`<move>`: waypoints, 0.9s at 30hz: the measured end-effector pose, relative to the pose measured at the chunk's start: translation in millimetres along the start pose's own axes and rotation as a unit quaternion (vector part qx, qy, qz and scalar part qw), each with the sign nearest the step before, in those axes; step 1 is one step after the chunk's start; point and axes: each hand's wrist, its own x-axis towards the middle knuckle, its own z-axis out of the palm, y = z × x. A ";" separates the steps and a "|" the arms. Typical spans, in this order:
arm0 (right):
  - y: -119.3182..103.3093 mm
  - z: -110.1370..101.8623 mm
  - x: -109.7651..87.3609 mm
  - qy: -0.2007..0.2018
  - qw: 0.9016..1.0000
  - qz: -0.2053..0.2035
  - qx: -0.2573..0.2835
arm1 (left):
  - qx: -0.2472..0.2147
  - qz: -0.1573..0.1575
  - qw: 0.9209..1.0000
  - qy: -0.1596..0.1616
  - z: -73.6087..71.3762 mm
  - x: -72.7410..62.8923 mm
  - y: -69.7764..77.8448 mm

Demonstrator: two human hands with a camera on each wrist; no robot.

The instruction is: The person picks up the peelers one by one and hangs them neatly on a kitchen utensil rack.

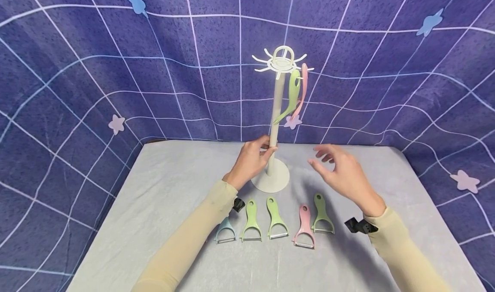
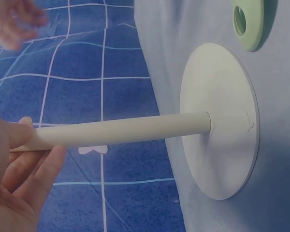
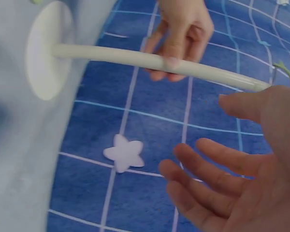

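My left hand grips the post of a cream utensil stand between thumb and fingers, partway up from the round base. In the left wrist view the fingers curl round the post. To the right of the stand, my right hand hangs in the air, fingers loosely bent, holding nothing; the right wrist view shows the empty palm. A green peeler and a pink peeler hang from the right-side hooks at the top of the stand.
On the table, before the base, lie a blue peeler partly behind the left sleeve, several green peelers and another pink peeler. A purple-blue cloth with a line grid and stars hangs behind.
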 end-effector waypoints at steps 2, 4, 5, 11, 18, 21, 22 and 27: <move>3.0 3.9 -8.3 -0.025 0.999 0.024 -0.014 | 0.000 0.000 1.000 0.001 -0.6 0.1 0.0; 6.2 7.1 -17.1 -0.049 0.997 0.049 -0.028 | 0.000 -0.001 1.000 -0.002 -0.9 0.1 0.0; 7.7 8.2 -21.4 -0.060 0.996 0.062 -0.035 | 0.000 -0.002 1.000 -0.004 -1.0 0.0 -0.1; 15.4 13.4 -39.7 -0.104 0.987 0.102 -0.064 | 0.000 0.000 1.000 -0.002 -2.0 0.8 0.6; 22.2 20.2 -54.7 -0.132 0.981 0.119 -0.083 | 0.000 0.001 1.000 0.001 -2.9 0.3 3.1; 24.1 22.7 -60.0 -0.150 0.975 0.129 -0.103 | 0.001 -0.002 1.000 -0.002 -2.5 -0.6 3.2; 24.5 23.8 -61.7 -0.158 0.972 0.132 -0.113 | 0.002 -0.003 1.000 -0.002 -2.3 -0.8 3.1; 25.7 29.3 -68.7 -0.192 0.959 0.146 -0.151 | 0.003 0.000 1.000 0.001 -2.0 -1.1 3.0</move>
